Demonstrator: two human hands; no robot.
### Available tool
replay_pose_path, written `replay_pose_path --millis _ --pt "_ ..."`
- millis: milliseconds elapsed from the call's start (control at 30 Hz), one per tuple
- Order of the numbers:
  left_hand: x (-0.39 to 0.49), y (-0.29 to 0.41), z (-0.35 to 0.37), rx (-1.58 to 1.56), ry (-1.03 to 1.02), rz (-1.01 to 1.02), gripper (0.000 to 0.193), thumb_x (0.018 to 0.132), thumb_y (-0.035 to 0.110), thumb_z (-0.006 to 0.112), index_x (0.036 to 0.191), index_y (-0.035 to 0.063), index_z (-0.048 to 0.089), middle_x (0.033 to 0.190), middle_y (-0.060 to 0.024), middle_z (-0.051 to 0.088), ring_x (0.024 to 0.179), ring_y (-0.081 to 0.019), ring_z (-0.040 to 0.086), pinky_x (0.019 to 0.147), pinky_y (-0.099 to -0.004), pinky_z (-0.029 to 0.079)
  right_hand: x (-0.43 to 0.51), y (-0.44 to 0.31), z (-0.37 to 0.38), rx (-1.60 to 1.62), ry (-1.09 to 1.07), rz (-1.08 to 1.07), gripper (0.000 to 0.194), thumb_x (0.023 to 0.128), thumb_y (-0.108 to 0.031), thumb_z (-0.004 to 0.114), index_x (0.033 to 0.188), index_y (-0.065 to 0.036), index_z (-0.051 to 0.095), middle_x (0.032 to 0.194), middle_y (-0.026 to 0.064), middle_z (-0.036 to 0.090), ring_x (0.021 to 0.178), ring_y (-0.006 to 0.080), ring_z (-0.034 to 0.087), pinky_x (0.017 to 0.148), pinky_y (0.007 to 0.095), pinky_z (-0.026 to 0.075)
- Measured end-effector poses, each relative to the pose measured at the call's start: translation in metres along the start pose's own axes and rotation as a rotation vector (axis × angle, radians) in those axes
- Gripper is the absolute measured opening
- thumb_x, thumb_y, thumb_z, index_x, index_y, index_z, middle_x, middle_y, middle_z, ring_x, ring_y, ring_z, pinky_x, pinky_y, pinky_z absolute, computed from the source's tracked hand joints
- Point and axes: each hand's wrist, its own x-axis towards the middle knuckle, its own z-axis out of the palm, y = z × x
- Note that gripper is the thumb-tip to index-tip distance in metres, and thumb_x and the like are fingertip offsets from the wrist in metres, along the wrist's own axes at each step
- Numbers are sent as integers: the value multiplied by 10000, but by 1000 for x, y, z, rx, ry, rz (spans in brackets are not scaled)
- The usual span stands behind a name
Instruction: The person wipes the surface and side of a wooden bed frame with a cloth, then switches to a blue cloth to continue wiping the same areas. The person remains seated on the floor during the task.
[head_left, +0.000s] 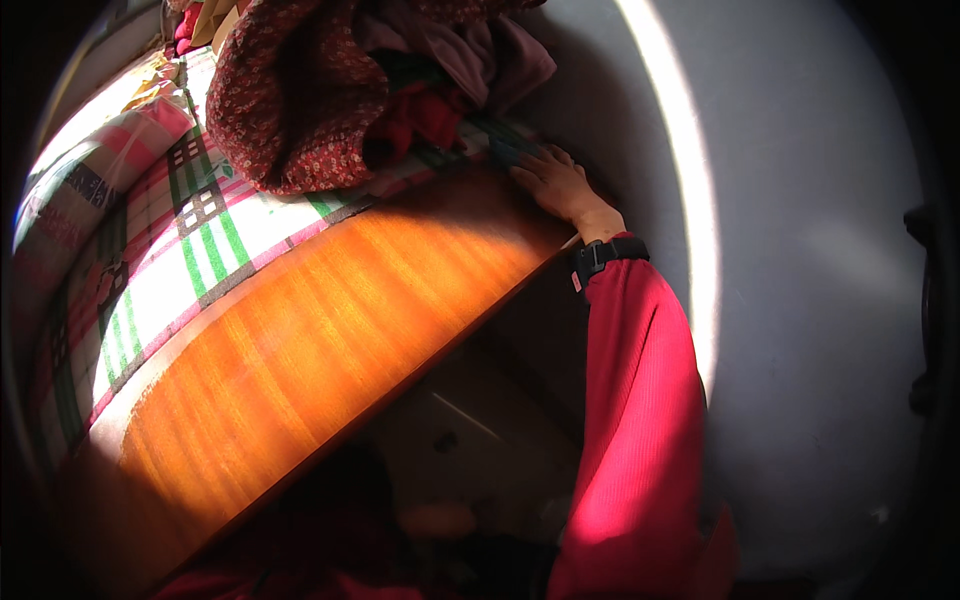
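Observation:
My right hand (559, 184), in a red sleeve with a black strap at the wrist, reaches to the far right end of an orange-brown wooden board (322, 315). Its fingers press on a teal cloth (511, 150) that lies partly in shadow there; part of the cloth is hidden beneath them. Just left of the cloth, a plaid sheet (217, 240) in white, green and pink borders the board. My left hand is out of view.
A heap of clothes with a red floral garment (322, 142) and a mauve cloth (517, 64) lies on the sheet near my hand. A rolled patchwork bedding item (105, 165) is at the left. A grey wall (795, 225) stands close on the right.

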Motion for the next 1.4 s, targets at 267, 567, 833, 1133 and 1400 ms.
replay_pose_path --millis 267,567,833,1133,1400 --pt "4 0 1 -41 -6 -27 219 913 163 553 995 30 706 935 -175 697 838 -315 691 729 -419 558 -6 52 22 46 184 279 488 1000 -503 441 1389 -231 558 1433 110 535 1367 378 418 1079 592 337" --pt "-4 15 -7 47 -59 -64 239 928 159 537 1027 26 710 933 -167 707 840 -298 702 729 -409 561 -98 -25 52 656 759 264 243 1008 -185 540 1146 -13 643 1306 166 563 1262 348 461 1053 466 386" --pt "-2 6 2 178 -20 26 188 820 172 613 912 52 725 879 -173 698 798 -333 692 697 -432 548 -190 -196 50 682 950 -229 259 953 -202 650 1162 -48 657 1424 213 467 1358 457 377 1105 565 353" --pt "-18 18 -7 -411 134 -28 198 918 133 534 898 29 702 833 -142 682 751 -276 667 681 -391 536 -81 8 86 669 1008 254 331 1024 -209 545 1269 1 617 1342 193 542 1297 384 434 1095 455 375" --pt "-5 14 26 -396 265 115 253 980 170 503 1095 26 678 972 -142 690 863 -274 678 794 -413 536 -72 16 92 904 1059 358 347 1049 -216 507 1312 -7 594 1361 207 494 1241 364 520 1033 422 451"
